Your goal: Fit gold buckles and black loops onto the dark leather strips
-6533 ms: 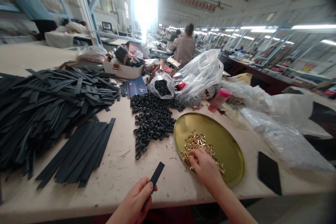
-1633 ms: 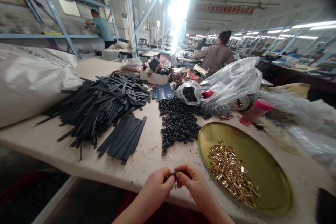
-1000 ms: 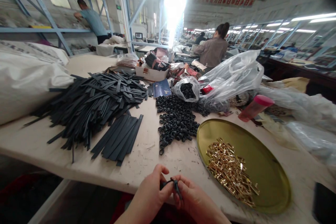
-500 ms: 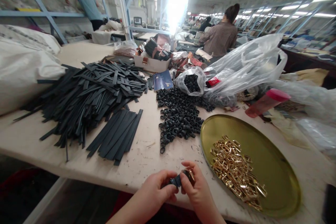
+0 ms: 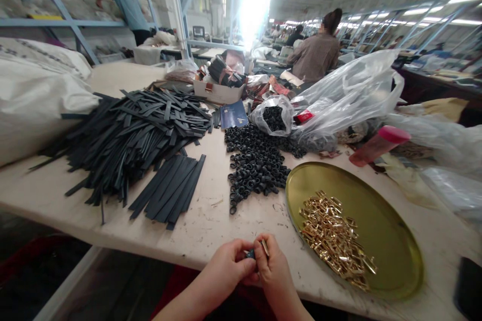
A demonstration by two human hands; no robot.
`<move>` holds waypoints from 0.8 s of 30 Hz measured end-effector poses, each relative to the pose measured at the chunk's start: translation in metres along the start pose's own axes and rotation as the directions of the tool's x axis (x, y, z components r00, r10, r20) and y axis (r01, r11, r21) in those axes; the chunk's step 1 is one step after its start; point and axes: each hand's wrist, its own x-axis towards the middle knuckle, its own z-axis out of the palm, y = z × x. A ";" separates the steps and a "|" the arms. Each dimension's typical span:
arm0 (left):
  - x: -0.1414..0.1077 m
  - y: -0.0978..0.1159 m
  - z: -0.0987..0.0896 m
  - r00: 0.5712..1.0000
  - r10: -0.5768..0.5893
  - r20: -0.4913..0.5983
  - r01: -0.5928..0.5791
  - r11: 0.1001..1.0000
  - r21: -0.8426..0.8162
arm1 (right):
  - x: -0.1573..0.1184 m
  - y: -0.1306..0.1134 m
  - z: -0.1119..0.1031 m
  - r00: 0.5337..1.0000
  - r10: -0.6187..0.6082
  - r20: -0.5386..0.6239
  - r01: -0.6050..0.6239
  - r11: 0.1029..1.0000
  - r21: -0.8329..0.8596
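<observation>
Close together at the table's front edge, my left hand and my right hand are both closed. Between them a bit of dark strap shows, pinched by my left fingers; most of it is hidden. A gold metal buckle peeks out from the fingers of my right hand. To the right, a gold oval tray holds a heap of gold buckles. Beyond my hands lies a pile of small black loops. Flat black strips lie side by side to the left.
A large heap of black strips covers the left of the table, beside a white sack. Farther back are a blue booklet, a clear plastic bag and a pink-lidded bottle. Two people are in the background.
My hands have drawn closer together, and the fingers now cover more of the strap and buckle. The view has shifted slightly.
</observation>
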 end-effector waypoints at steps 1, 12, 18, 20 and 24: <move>-0.001 0.001 -0.001 1.000 -0.002 -0.017 0.002 1.000 -0.006 | -0.002 -0.001 -0.001 0.999 -0.015 0.029 0.015 1.000 -0.014; -0.038 0.010 -0.008 0.992 -0.077 0.104 0.073 0.996 0.047 | -0.033 0.008 -0.007 0.988 -0.110 0.107 0.092 0.984 0.155; -0.043 0.001 -0.006 0.982 -0.184 0.042 0.179 0.979 0.095 | -0.038 0.006 -0.008 0.981 -0.162 0.108 0.156 0.986 0.066; -0.043 -0.004 -0.003 0.989 -0.147 0.011 0.146 0.984 0.103 | -0.040 0.003 -0.013 0.970 -0.192 0.152 0.191 0.981 0.025; -0.045 -0.008 0.002 0.995 -0.100 0.011 0.096 0.978 0.185 | -0.049 0.004 -0.021 0.932 -0.270 0.240 0.275 0.961 0.011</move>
